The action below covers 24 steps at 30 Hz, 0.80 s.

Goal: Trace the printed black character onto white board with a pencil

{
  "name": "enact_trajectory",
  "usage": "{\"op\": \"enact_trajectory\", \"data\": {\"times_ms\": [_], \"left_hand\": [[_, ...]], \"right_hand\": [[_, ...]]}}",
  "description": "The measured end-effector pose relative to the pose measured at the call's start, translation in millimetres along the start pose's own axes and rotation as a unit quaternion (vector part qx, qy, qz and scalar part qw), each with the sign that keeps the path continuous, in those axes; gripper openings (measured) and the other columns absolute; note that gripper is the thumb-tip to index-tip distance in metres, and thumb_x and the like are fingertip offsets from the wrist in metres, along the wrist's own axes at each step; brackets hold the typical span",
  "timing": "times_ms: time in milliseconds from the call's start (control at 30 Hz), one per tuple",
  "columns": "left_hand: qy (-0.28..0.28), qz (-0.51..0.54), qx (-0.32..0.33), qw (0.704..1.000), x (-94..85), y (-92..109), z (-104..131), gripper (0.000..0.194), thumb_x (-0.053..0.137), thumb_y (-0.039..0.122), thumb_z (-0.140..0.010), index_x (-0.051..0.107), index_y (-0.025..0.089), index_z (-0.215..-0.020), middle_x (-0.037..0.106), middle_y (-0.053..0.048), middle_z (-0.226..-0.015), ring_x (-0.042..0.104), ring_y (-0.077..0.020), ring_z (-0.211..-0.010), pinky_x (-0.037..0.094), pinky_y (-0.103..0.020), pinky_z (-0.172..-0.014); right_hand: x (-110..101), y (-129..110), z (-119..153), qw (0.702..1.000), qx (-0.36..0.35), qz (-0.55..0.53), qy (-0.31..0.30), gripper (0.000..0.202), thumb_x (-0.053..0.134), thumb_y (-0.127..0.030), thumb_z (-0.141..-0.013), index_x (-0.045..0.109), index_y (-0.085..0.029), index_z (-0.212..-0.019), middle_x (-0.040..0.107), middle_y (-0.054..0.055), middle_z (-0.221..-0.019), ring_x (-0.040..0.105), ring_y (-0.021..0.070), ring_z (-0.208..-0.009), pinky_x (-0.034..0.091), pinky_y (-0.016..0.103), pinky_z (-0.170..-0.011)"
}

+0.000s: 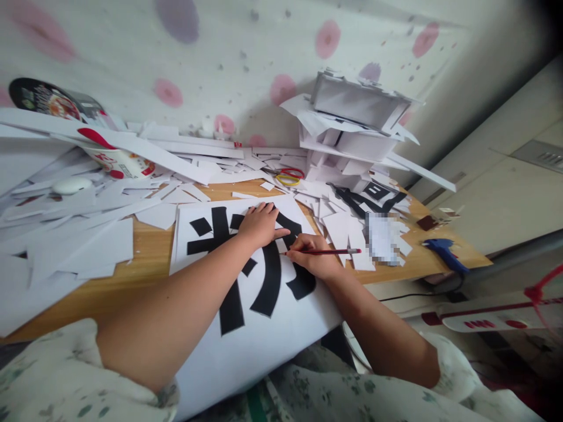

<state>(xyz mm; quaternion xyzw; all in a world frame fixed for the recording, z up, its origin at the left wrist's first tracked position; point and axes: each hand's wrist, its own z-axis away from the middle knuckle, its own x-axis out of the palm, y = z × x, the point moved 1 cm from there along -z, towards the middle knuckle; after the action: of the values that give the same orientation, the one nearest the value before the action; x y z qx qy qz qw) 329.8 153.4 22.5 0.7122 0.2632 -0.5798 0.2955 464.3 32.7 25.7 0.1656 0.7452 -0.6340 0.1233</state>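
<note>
A white sheet (206, 363) lies at the table's front edge, with black character-shaped pieces (231, 293) on it. Spread flat over the upper part of the black shapes, my left hand (260, 225) presses down with its fingers apart. My right hand (314, 255) is closed around a dark red pencil (336, 252), whose tip touches the sheet between two black strokes, just below my left thumb. The pencil's back end points to the right.
White scraps (88, 234) heap on the left around a paper cup (121, 163). Scissors (290, 174) lie behind the sheet. A white board structure (352, 135) stands at the back right; a blue glue gun (446, 252) rests at the right edge.
</note>
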Motion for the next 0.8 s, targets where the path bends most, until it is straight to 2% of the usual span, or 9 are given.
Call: {"op": "enact_trajectory", "data": {"times_ms": [200,367,567,800], "left_hand": [[0.006,0.0,0.005,1.0,1.8,-0.3,-0.9,0.06,0.043,0.063,-0.089,0.055,0.018,-0.127,0.048,-0.013,-0.144,0.037,-0.0316,-0.135,0.031,-0.046,-0.107],[0.01,0.007,0.004,1.0,4.2,-1.3,-2.6,0.063,0.043,0.064,-0.088,0.054,0.017,-0.128,0.046,-0.014,-0.145,0.035,-0.0335,-0.136,0.031,-0.048,-0.107],[0.009,0.01,0.006,1.0,2.0,-0.8,-1.7,0.06,0.043,0.063,-0.089,0.055,0.018,-0.127,0.048,-0.013,-0.143,0.036,-0.0327,-0.135,0.031,-0.047,-0.106],[0.003,0.015,0.001,1.0,0.7,0.4,-0.1,0.061,0.044,0.063,-0.088,0.054,0.018,-0.128,0.046,-0.013,-0.145,0.034,-0.0322,-0.137,0.029,-0.046,-0.108]], "right_hand": [[1.4,-12.7,7.3,0.999,0.033,0.032,-0.002,0.02,0.065,-0.031,-0.07,0.054,-0.019,-0.061,0.053,-0.002,-0.057,0.043,0.01,-0.053,0.032,0.022,-0.047],[10.3,-20.6,21.6,0.993,0.032,0.105,0.048,0.014,0.06,-0.025,-0.073,0.054,-0.019,-0.061,0.054,-0.001,-0.06,0.046,0.0113,-0.057,0.034,0.024,-0.052],[12.7,-14.6,25.3,0.994,0.018,0.092,0.057,0.013,0.06,-0.025,-0.072,0.055,-0.019,-0.062,0.055,0.0,-0.062,0.049,0.0128,-0.059,0.036,0.025,-0.055],[10.0,-12.3,28.1,0.997,0.017,0.064,0.047,0.017,0.062,-0.028,-0.072,0.052,-0.019,-0.061,0.053,-0.001,-0.058,0.044,0.0111,-0.054,0.034,0.024,-0.05]]}}
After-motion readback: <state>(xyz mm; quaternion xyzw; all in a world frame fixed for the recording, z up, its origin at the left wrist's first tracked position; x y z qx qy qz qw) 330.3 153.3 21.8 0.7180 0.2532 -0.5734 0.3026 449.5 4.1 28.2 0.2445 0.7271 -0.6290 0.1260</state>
